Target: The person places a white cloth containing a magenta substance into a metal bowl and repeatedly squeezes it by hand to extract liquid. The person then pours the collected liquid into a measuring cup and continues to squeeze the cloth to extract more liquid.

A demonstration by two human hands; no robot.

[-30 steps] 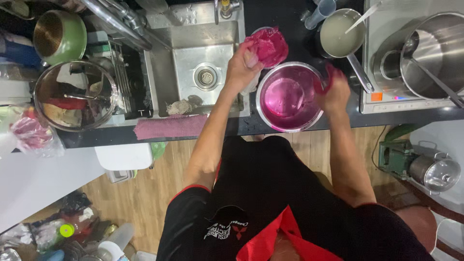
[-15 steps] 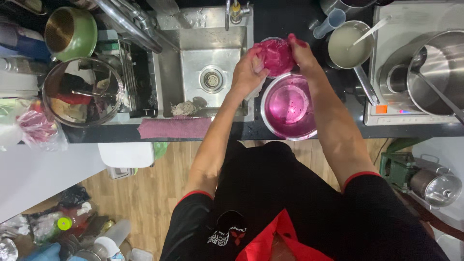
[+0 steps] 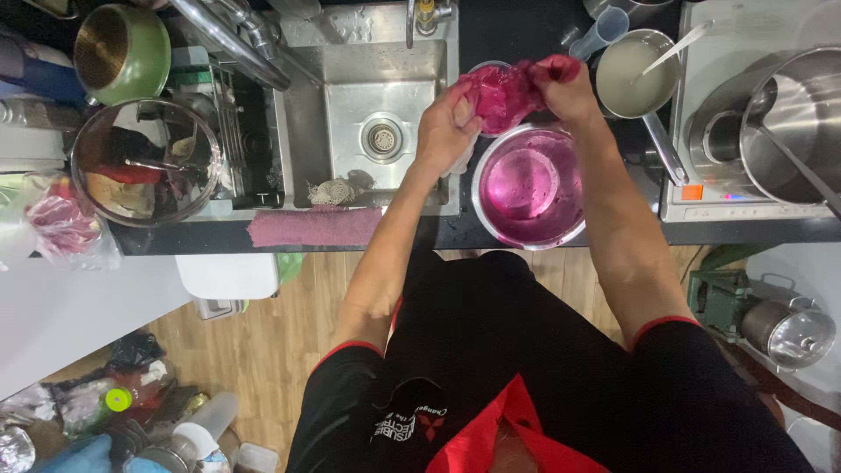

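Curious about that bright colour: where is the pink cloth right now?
In the head view, the pink cloth is gripped between both hands, above the metal bowl, right of the sink.

a working kitchen

a steel sink (image 3: pixel 377 79) with a tap sits just left of the left hand (image 3: pixel 447 127); a cooktop (image 3: pixel 745 188) bearing a big steel pot (image 3: pixel 788 123) lies right of the right hand (image 3: pixel 565 88), with a dish rack (image 3: pixel 236 131) far left.

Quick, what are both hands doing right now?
Left hand: closed on the pink cloth above the metal bowl.
Right hand: closed on the same cloth.
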